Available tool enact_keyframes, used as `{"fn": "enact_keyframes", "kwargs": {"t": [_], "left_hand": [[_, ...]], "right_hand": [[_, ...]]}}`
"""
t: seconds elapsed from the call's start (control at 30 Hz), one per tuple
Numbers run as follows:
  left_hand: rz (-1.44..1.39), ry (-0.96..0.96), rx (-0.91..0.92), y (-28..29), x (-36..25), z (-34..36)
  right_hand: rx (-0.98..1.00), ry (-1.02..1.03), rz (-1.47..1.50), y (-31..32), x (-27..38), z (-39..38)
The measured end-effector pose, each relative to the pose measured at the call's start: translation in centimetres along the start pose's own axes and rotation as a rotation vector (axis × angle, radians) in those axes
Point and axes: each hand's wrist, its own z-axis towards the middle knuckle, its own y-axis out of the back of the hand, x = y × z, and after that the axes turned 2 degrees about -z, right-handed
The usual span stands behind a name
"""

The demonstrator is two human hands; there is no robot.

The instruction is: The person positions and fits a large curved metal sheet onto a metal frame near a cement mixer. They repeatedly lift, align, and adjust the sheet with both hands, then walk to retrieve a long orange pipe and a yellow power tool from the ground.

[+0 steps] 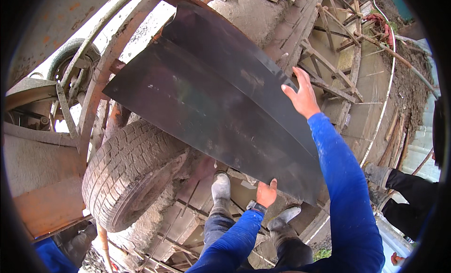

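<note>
Nearest, two blue sleeves (350,193) are being stretched forward over grey, mud-caked boots (221,187). The near edge of a dark sheet (197,106) is being pinched by the left hand (266,194), its thumb lying on top and its fingers being hidden underneath; a watch (256,206) is being worn on that wrist. The right hand (304,99) is being held spread and unclenched by the sheet's far long edge; whether contact is being made there cannot be told.

For good control, the sheet should be being supported from both long edges, with the right fingers being hooked under the rim rather than laid flat, and the thin edges being handled warily, since bare skin is being exposed to them. Firm footing is also being called for, as rods and slabs are being straddled.

The sheet, smooth, scuffed and creased lengthwise into angled panels, is being spread between the hands and a rusty metal frame (101,73). Beside its left edge, a chunky tyre (131,167) is being coated by dried, pale mud. Farther out, a small wheel (58,61) is being partly screened by bars. At the right, rough timber bracing (329,72) is being bordered by a curving white line (392,66), and dark trousers (408,191) are being worn by another person.
</note>
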Motion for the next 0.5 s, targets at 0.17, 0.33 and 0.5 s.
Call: {"fn": "enact_keyframes", "kwargs": {"t": [0.17,0.33,0.5], "left_hand": [[0.047,0.036,0.018,-0.3,-0.5,-0.3],[0.127,0.053,0.018,-0.9,0.4,-0.4],[0.075,0.041,0.026,-0.7,-0.1,-0.3]], "right_hand": [[0.269,-0.119,0.058,-2.3,-1.1,4.9],[0.387,-0.2,-0.034,-4.5,0.3,6.8],[0.331,-0.154,-0.09,-5.1,-0.7,7.9]]}}
